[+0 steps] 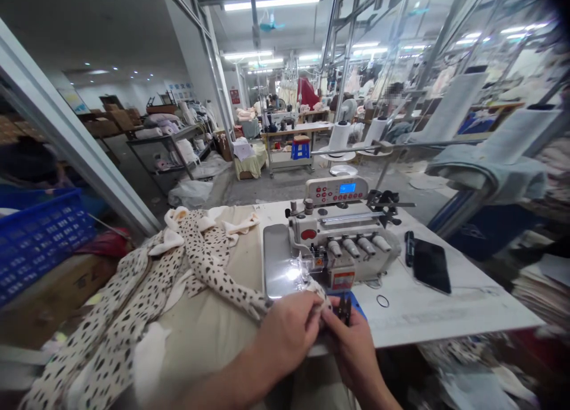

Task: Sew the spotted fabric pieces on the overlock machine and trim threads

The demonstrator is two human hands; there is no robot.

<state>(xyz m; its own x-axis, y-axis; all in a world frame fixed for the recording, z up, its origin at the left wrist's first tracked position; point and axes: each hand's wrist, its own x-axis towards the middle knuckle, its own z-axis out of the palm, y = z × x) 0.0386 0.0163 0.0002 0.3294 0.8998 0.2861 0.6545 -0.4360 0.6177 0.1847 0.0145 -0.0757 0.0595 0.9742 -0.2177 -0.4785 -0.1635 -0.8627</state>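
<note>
My left hand (289, 321) is closed, pinching the end of a cream fabric piece with black spots (227, 288) in front of the sewing machine. Close beside it, my right hand (354, 339) is closed too, with dark thread snips (344, 308) held in its fingers, blades upward. Its thumb and fingertip press on the same fabric end. Just beyond both hands stands a white overlock sewing machine (345, 226), its metal plate (276, 261) lit by a lamp. More of the spotted garment spreads leftward over the table. My fingers partly hide the fabric edge.
On the white tabletop (472, 309), a black phone (431, 265) and a black hair-tie-like ring (382, 301) lie to the right. Large thread cones (454, 107) rise behind the machine. A blue plastic basket (44, 238) is at the left. Farther off, a person (394, 101) is among workstations.
</note>
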